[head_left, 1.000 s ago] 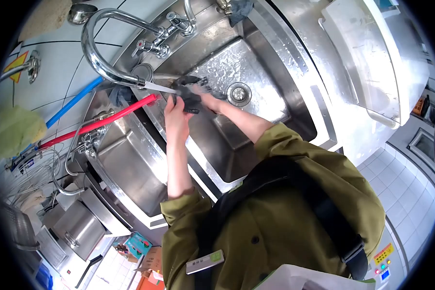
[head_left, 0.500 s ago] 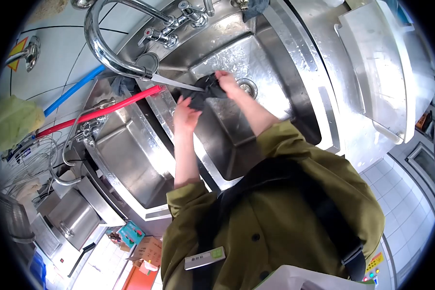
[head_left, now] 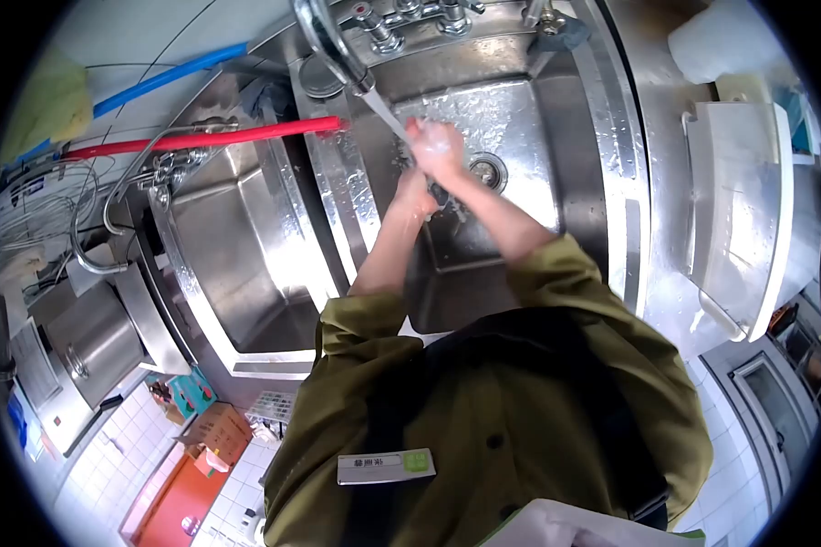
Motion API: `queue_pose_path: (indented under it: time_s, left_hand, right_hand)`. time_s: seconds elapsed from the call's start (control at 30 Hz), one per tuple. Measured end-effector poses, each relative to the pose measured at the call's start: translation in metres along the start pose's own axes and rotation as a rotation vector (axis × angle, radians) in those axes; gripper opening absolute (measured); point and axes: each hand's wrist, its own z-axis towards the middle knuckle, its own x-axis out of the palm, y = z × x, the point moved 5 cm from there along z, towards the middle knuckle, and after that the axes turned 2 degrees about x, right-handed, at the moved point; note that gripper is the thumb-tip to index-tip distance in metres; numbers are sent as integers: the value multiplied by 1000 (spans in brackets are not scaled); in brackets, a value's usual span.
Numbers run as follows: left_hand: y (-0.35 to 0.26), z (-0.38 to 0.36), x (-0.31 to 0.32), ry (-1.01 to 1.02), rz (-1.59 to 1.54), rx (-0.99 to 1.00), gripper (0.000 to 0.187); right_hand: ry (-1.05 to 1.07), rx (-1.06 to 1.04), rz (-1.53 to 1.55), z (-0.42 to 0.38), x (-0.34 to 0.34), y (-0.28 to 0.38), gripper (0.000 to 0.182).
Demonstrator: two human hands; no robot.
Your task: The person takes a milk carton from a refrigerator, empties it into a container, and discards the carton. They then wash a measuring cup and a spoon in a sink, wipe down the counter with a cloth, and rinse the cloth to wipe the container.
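Water (head_left: 388,115) pours from the curved tap (head_left: 336,53) into the steel sink (head_left: 570,137). Right under the stream is my right hand (head_left: 436,148), closed and wet. My left hand (head_left: 413,193) is closed just below it, nearly touching. A small part of a dark cloth (head_left: 439,194) shows beside my left hand; the fingers of both hands hide the rest of it. The drain (head_left: 488,171) lies to the right of my hands.
A second sink (head_left: 219,228) adjoins on the left. A red hose (head_left: 210,139) reaches to the rim between the sinks, and a blue hose (head_left: 169,80) runs along the wall. Tap handles (head_left: 379,32) stand at the back. A white container (head_left: 739,196) is on the right.
My hands have come together under the water. The dark cloth, spread between them before, is now bunched up and mostly covered by my fingers. The view has shifted.
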Motion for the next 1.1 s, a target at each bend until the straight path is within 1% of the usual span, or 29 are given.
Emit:
queue_pose_path:
  time_s: [0.03,0.07,0.13,0.17,0.2,0.23,0.27,0.3,0.33,0.37,0.4,0.47,0.5,0.53,0.57,0.6,0.63,0.67,0.7,0.73,0.77,0.83,0.87,0.93,0.97,1.0,1.03,1.07,1.1]
  left_hand:
    - [8,-4,-11,-104,76,-172,26]
    - [-1,-17,6,106,-180,-132,24]
    - [-14,-27,5,-30,-89,-89,24]
    - [-16,-30,1,-103,-44,-75,24]
    - [-20,-27,6,0,-171,-78,25]
    - [-39,-39,27,132,-343,-108,25]
    - [-44,-37,20,79,-231,-60,23]
    - [-51,-32,16,29,-119,-9,21]
    - [-49,-13,1,-39,-116,67,10]
    - [-55,-16,7,-68,-119,110,9]
    - [-62,-20,12,-99,-119,149,7]
    - [-86,-40,32,-162,-116,232,6]
    - [-88,-42,32,-100,-107,241,7]
    - [-92,-43,30,-38,-97,250,7]
    - [-95,-43,29,25,-87,260,8]
    - [-85,-33,9,-67,-37,256,16]
    - [-80,-33,7,-156,0,224,20]
    - [-73,-35,7,-244,35,191,23]
    - [-67,-35,5,-328,70,156,27]
    - [-49,-14,-1,-155,124,44,34]
    - [-39,-14,15,-89,48,-68,42]
    - [-8,50,-6,238,-262,-173,46]
    - [-16,42,-1,143,-234,-122,47]
    - [-12,68,4,643,-427,-96,43]
    - [-14,55,-1,520,-300,-38,38]
    - [-16,41,-6,395,-166,4,34]
    - [0,43,-30,354,-67,75,29]
    - [-1,34,-35,314,34,146,24]
    - [0,33,-38,248,-54,136,26]
  right_hand:
    - [-3,-6,26,3,6,-5,32]
    - [41,17,22,4,11,-17,35]
    - [117,65,23,9,26,-38,41]
    - [182,173,162,7,37,-52,42]
    - [241,277,297,8,48,-66,43]
    - [299,385,433,7,62,-80,45]
    - [434,736,1022,-3,79,-86,54]
    - [566,765,1305,-12,82,-84,53]
    - [701,775,1591,-20,63,-61,53]
    - [839,774,1879,-24,50,-43,52]
    - [786,840,1910,-24,52,-44,43]
    - [796,739,1632,-22,55,-65,38]
    - [797,690,1496,-20,60,-76,35]
    - [709,726,1509,-12,68,-86,28]
    - [662,768,1526,-8,62,-82,28]
    - [617,810,1540,-1,53,-79,27]
    - [570,852,1553,4,48,-78,26]
    - [412,796,1511,13,42,-80,25]
    - [336,750,1365,15,39,-78,25]
    - [261,706,1215,13,27,-57,26]
    - [190,664,1059,8,21,-42,26]
    - [26,358,624,-4,29,-29,38]
    - [51,306,524,-15,2,-4,41]
    - [92,235,535,-28,-15,11,38]
    - [129,190,522,-30,-21,20,36]
    - [115,167,433,-30,-27,25,34]
    - [96,136,349,-24,-31,31,32]
    - [74,105,268,-18,-32,34,31]
    - [45,88,234,-17,-25,29,32]
